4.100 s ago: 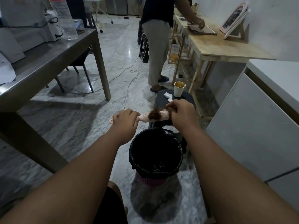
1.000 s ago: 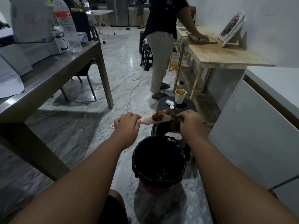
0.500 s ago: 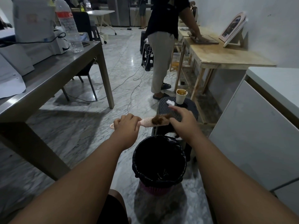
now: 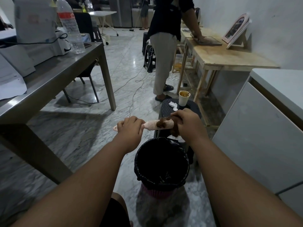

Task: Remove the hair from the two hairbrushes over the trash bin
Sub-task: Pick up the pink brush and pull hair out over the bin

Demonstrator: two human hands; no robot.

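My left hand grips the handle of a pink hairbrush, held level just above the far rim of the trash bin, which has a black liner. A clump of brown hair sits in the bristles. My right hand is closed on the brush's tip, pinching a tuft of brown hair that hangs below its fingers. Only one hairbrush is in view.
Behind the bin stands a dark stool with a paper cup and a crumpled tissue. A steel table is at left, a white cabinet at right. A person stands at a wooden table. Cables cross the floor.
My right hand has shifted from the top of the bristles to the brush's tip and closed on a tuft of hair, which now hangs below it. The left hand holds steady.
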